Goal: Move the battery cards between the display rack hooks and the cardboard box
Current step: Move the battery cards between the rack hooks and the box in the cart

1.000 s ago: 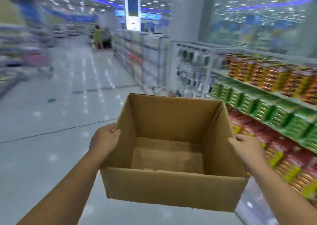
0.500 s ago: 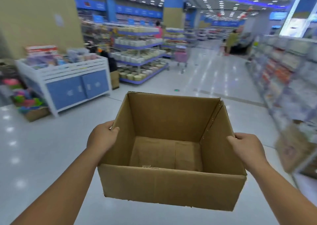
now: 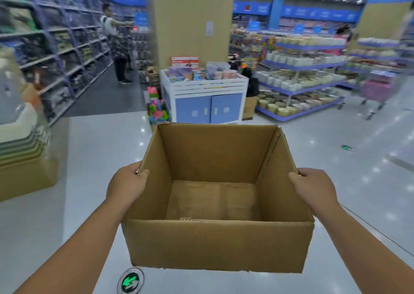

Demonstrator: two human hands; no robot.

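- Left hand (image 3: 126, 185) and right hand (image 3: 313, 187) each grip a side wall of the cardboard box (image 3: 215, 244), carried above the floor.
- Box looks empty; battery cards and display rack hooks aren't visible.
- Risk: thin walls may buckle, tilting it.

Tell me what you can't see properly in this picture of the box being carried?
Head view, the only one:
- Fingers of the left hand and right hand: hidden behind the cardboard box walls.
- Box underside: faces away.
- Battery cards and rack hooks: nowhere in view.
- Shelf goods: too blurred to identify.
- Blue cabinet writing: too small.
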